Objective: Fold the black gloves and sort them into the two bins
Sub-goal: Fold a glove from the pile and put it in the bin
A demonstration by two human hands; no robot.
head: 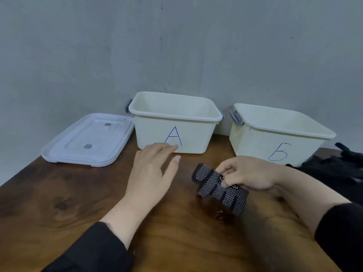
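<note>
A folded black glove (pixel 218 188) with white grip dots lies low over the wooden table (pixel 59 203), fingers pointing left. My right hand (pixel 247 173) pinches its upper edge. My left hand (pixel 153 171) hovers flat with relaxed, spread fingers to the left of the glove, holding nothing. Two cream bins stand against the wall: bin A (pixel 174 122) in the middle and bin B (pixel 275 134) to its right. Both look empty as far as I can see inside. A heap of black gloves (pixel 334 167) lies at the right edge, beside bin B.
A white plastic lid (pixel 88 140) lies flat on the table to the left of bin A. A grey wall runs right behind the bins. Bare wood stretches across the front left of the table.
</note>
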